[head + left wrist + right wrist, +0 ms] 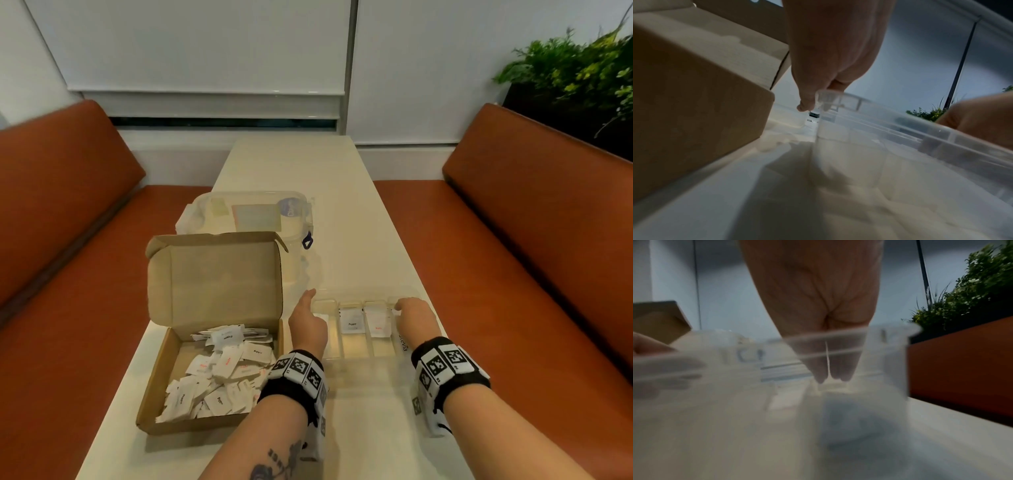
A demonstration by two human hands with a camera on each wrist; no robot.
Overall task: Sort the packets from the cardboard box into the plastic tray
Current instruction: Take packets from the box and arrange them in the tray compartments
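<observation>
An open cardboard box (154, 394) at the table's left holds several white packets (219, 373). To its right lies the clear plastic tray (363, 358) with narrow compartments. A Pepper packet (352, 322) and a red-lettered packet (376, 323) lie in the middle ones. My left hand (308, 325) is at the tray's left end, thumb outside the far corner and fingers inside the rim (828, 97). My right hand (414, 318) reaches down into the rightmost compartment. There its fingertips pinch a thin white packet (827, 360) seen edge-on. A Stevia packet (403, 342) shows beside that wrist.
A clear lidded container (253, 219) stands behind the box's raised lid (215, 277). Orange benches (513, 274) flank the narrow white table (308, 164). A green plant (575, 68) is at the far right. The tray sits close to the table's right edge.
</observation>
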